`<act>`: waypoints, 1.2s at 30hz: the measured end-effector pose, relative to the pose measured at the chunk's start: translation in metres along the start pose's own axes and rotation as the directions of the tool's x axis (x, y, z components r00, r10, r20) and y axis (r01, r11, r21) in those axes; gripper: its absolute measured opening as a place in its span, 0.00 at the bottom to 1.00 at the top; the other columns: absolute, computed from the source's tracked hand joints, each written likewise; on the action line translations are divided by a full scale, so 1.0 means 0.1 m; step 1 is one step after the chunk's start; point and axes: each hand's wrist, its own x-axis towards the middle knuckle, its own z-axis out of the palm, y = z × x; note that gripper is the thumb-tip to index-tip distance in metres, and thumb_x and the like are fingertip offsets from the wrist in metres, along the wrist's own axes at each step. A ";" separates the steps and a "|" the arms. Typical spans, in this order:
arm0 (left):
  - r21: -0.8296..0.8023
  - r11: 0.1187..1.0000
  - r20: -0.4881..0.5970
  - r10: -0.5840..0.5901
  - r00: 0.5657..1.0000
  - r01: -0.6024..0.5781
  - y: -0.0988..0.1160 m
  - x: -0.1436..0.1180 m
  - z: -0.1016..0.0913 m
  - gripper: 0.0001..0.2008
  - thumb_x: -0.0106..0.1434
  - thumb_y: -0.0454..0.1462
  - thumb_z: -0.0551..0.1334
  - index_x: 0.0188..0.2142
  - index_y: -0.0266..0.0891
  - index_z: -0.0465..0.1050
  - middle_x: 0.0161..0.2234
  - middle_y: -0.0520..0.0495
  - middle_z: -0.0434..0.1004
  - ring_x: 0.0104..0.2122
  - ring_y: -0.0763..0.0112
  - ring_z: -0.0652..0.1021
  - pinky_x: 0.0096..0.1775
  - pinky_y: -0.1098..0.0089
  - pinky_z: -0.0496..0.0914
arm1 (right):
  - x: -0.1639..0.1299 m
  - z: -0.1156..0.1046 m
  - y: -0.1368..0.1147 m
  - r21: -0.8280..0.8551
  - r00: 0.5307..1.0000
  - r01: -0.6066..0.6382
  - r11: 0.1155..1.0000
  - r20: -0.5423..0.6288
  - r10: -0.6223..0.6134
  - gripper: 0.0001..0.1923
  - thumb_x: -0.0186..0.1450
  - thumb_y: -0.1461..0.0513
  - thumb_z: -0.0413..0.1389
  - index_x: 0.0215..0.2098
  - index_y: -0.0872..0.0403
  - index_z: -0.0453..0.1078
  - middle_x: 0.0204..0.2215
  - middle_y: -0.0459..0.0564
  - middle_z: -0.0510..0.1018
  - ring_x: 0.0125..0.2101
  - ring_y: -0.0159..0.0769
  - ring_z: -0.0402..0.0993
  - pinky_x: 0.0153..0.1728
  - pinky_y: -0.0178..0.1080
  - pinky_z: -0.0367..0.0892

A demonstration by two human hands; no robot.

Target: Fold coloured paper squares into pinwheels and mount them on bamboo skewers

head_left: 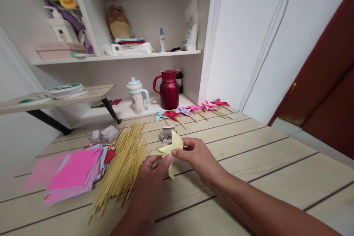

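A pale yellow paper pinwheel (pixel 177 141) is pinched between my two hands above the slatted table (pixel 249 155). My left hand (pixel 155 171) grips its lower left part, thumb near the centre. From the right, my right hand (pixel 195 155) holds it with thumb and fingers by the centre and upper blade. Just behind the pinwheel stands a small open box (pixel 167 129) with shiny metal bits. To the left of my left hand lies a large heap of thin wooden sticks (pixel 121 166). Whether a stick is joined to the yellow pinwheel I cannot tell.
Finished pinwheels on sticks (pixel 172 115) lie in a row along the back. Coloured paper sheets (pixel 74 167) are stacked at left, near small clear-wrapped boxes (pixel 109 132). A red jug (pixel 169 90) and a cup (pixel 137 97) stand under the shelf (pixel 118 57).
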 end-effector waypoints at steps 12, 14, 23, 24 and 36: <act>0.077 0.997 -0.059 -0.006 0.998 0.011 -0.08 0.03 -0.06 0.19 0.49 0.50 0.71 0.30 0.36 0.80 0.29 0.47 0.80 0.32 0.65 0.75 0.37 0.67 0.65 | -0.02 0.00 -0.01 -0.020 0.998 -0.067 0.998 0.018 0.068 0.06 0.51 0.61 0.66 0.26 0.56 0.78 0.23 0.46 0.78 0.25 0.32 0.69 0.28 0.35 0.63; 0.074 0.997 -0.065 -0.017 0.998 0.022 -0.08 0.04 -0.06 0.19 0.47 0.50 0.71 0.30 0.36 0.81 0.28 0.46 0.80 0.32 0.64 0.76 0.38 0.67 0.66 | -0.01 0.00 -0.01 -0.004 0.996 -0.088 0.996 0.030 0.088 0.07 0.51 0.60 0.67 0.26 0.57 0.77 0.23 0.47 0.78 0.25 0.32 0.69 0.29 0.35 0.63; 0.127 0.991 -0.093 -0.030 0.995 0.042 -0.07 0.05 -0.07 0.20 0.47 0.49 0.72 0.31 0.34 0.80 0.30 0.44 0.82 0.32 0.64 0.76 0.37 0.67 0.66 | -0.01 -0.02 -0.01 0.004 0.992 -0.119 0.993 0.050 0.119 0.09 0.50 0.60 0.68 0.26 0.58 0.77 0.24 0.47 0.78 0.27 0.32 0.70 0.31 0.36 0.64; 0.135 0.990 -0.086 -0.026 0.996 0.037 -0.07 0.06 -0.07 0.20 0.48 0.48 0.72 0.31 0.34 0.80 0.30 0.44 0.82 0.33 0.64 0.76 0.38 0.67 0.66 | -0.01 -0.02 -0.01 0.000 0.992 -0.119 0.993 0.048 0.119 0.08 0.50 0.61 0.68 0.25 0.58 0.76 0.23 0.47 0.78 0.27 0.32 0.70 0.31 0.36 0.64; 0.070 0.998 -0.044 0.000 0.999 0.004 -0.05 0.02 -0.02 0.12 0.51 0.41 0.71 0.34 0.36 0.81 0.30 0.46 0.83 0.34 0.64 0.79 0.39 0.68 0.68 | 0.00 -0.02 -0.03 -0.026 0.995 -0.093 0.995 0.045 0.094 0.06 0.51 0.63 0.65 0.27 0.58 0.77 0.25 0.47 0.79 0.27 0.32 0.70 0.33 0.37 0.63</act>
